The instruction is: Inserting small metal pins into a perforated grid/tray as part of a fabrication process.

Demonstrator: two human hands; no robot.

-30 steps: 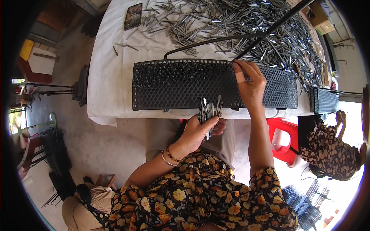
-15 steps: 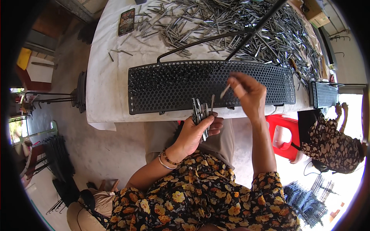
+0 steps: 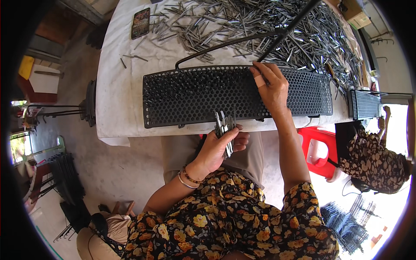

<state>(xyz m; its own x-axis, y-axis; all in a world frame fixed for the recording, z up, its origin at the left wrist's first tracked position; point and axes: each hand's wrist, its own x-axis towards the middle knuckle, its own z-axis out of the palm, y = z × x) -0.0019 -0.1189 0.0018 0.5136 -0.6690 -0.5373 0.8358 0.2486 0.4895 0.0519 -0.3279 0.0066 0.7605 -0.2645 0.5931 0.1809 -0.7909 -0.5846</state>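
Note:
My left hand [image 3: 211, 151] is closed around a bundle of thin metal strips [image 3: 222, 123], in front of the table's near edge. A long black perforated panel [image 3: 208, 102] lies along that edge, its upper left holes crowded with small dark pieces. Over the panel's upper middle, at the right end of the filled holes, my right hand [image 3: 274, 89] is pinched, with a tape-like band on one finger. The strip it carried a moment earlier is hidden by the fingers now. Black rods [image 3: 225, 47] rise from the panel's far side across the table.
A large heap of loose metal strips [image 3: 303, 39] spreads over the white-covered table [image 3: 117, 95]. A phone [image 3: 141, 23] lies at the far left. To the right are a red stool [image 3: 318, 162], a second perforated panel [image 3: 366, 105] and a co-worker in a patterned shirt [image 3: 372, 160].
My right hand has moved up and left with its strip, from above the panel's middle to its upper holes. My left hand stays almost where it was, still holding the bundle.

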